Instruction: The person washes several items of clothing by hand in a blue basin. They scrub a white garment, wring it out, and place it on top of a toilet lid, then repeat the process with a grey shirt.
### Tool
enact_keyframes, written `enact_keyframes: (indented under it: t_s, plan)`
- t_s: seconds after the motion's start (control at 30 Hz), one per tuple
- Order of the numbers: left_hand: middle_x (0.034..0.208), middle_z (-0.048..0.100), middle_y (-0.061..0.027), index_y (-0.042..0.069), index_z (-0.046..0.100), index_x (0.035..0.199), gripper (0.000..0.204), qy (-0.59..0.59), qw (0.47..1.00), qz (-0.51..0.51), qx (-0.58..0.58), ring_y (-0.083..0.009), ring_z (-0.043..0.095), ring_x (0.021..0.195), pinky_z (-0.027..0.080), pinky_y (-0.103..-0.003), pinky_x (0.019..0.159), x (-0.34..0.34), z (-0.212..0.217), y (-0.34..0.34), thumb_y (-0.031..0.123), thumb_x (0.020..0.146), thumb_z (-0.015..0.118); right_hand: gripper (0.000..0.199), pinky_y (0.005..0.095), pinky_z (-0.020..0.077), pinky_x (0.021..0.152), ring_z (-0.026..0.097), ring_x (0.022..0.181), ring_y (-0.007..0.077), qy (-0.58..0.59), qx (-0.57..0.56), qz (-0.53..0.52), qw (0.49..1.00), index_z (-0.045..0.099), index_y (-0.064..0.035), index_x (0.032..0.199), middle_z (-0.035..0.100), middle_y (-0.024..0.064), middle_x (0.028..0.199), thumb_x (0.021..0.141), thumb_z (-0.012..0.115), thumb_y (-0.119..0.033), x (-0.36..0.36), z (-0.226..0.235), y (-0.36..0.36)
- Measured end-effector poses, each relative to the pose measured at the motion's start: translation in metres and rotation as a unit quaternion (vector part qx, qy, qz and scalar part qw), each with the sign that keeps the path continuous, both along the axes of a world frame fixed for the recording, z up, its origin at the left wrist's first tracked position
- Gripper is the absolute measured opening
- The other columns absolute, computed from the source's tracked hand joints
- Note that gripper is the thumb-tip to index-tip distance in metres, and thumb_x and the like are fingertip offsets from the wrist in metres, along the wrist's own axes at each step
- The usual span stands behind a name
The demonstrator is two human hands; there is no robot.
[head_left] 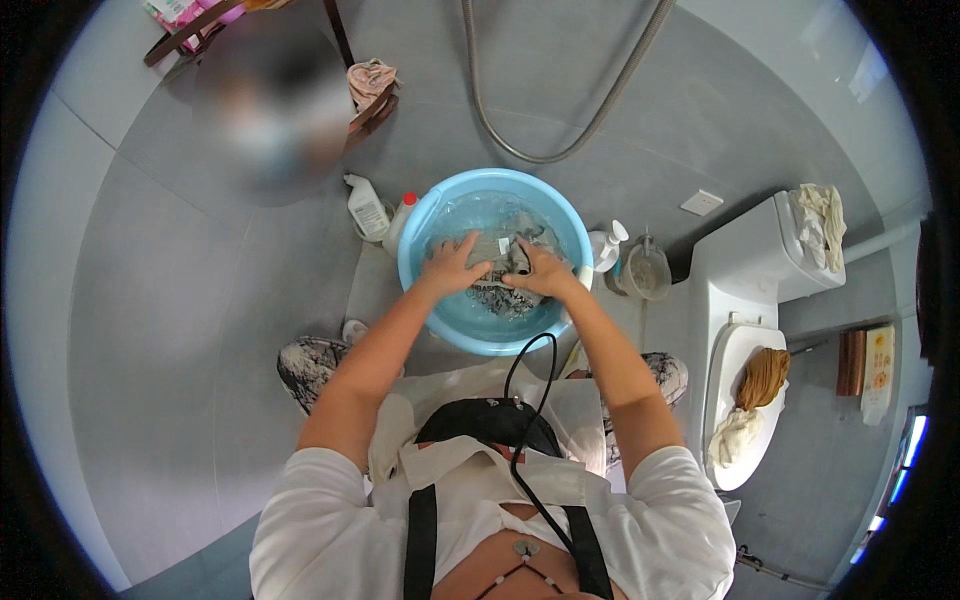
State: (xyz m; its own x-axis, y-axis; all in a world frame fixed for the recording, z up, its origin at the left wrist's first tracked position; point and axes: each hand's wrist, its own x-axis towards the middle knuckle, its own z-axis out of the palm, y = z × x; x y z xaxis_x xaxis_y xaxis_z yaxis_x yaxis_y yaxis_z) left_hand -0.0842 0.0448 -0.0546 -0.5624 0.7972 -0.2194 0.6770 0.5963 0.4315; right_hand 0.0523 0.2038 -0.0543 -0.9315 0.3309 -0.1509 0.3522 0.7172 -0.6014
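A light blue plastic basin with water stands on the floor in front of me. In it lies a wet grey garment with dark print and a small white tag, partly under the water. My left hand rests at the garment's left side, fingers apart and thumb pointing inward. On the opposite side my right hand touches the cloth, its thumb and fingers spread. Neither hand's fingers are visibly wrapped round the fabric, though some fingertips are hidden by cloth and water.
Left of the basin stand a white bottle and a red-capped bottle. A white pump bottle and a clear container are at its right. Further right is a toilet with cloths on it. A metal hose hangs beyond.
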Motion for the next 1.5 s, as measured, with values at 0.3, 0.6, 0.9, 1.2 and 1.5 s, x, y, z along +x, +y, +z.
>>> enact_keyframes:
  t_s: [0.3,0.6,0.9,1.2,1.5]
  plan:
    - [0.119,0.043,-0.0181,0.011,0.022,0.132,0.057,-0.004,0.990,0.141,0.000,-0.0352,0.039,0.112,0.027,-0.055,0.090,0.015,-0.040,0.019,0.030,0.083,0.044,0.065,0.0421,0.0292,0.097,0.035,0.117,0.0361,-0.138,-0.033,-0.209,0.968,0.023,-0.0103,0.132,0.031,0.0230,0.130,0.082,0.043,-0.046,-0.029,-0.044,-0.011]
    - [0.121,0.043,-0.0170,0.009,0.036,0.124,0.045,0.149,0.978,0.144,0.014,-0.0298,0.041,0.112,0.026,-0.049,0.091,0.015,-0.070,0.037,0.019,0.081,0.043,0.064,0.0405,0.0255,0.100,0.025,0.123,0.0332,-0.153,0.001,-0.180,0.972,0.018,-0.0100,0.134,0.022,0.0200,0.135,0.083,0.042,-0.040,-0.037,-0.080,-0.002]
    - [0.088,0.060,-0.0158,0.006,0.047,0.112,0.035,0.130,0.990,0.030,-0.033,-0.0301,0.058,0.082,0.039,-0.040,0.078,-0.013,-0.063,0.041,0.015,0.078,0.047,0.035,0.0402,0.0423,0.083,0.051,0.100,0.0354,-0.128,0.120,-0.065,0.982,0.049,-0.0024,0.109,0.053,0.0169,0.108,0.076,0.050,-0.014,-0.041,-0.018,-0.006]
    - [0.095,0.054,-0.0090,0.003,0.047,0.106,0.029,-0.244,0.820,0.252,0.452,-0.0165,0.051,0.086,0.039,-0.028,0.078,-0.026,-0.034,0.023,0.015,0.081,0.054,0.040,0.0313,0.0370,0.086,0.050,0.100,0.0254,0.244,-0.264,-0.308,0.881,0.052,-0.0076,0.113,0.055,0.0161,0.107,0.077,0.059,-0.024,-0.027,-0.024,0.028]
    - [0.111,0.052,-0.0131,0.003,0.046,0.114,0.037,-0.277,0.806,0.333,0.403,-0.0240,0.050,0.100,0.037,-0.032,0.085,-0.033,-0.053,0.032,0.021,0.083,0.050,0.049,0.0301,0.0403,0.082,0.054,0.093,0.0221,0.193,-0.312,-0.283,0.886,0.054,-0.0068,0.110,0.058,0.0123,0.101,0.069,0.067,-0.030,-0.033,-0.040,0.039]
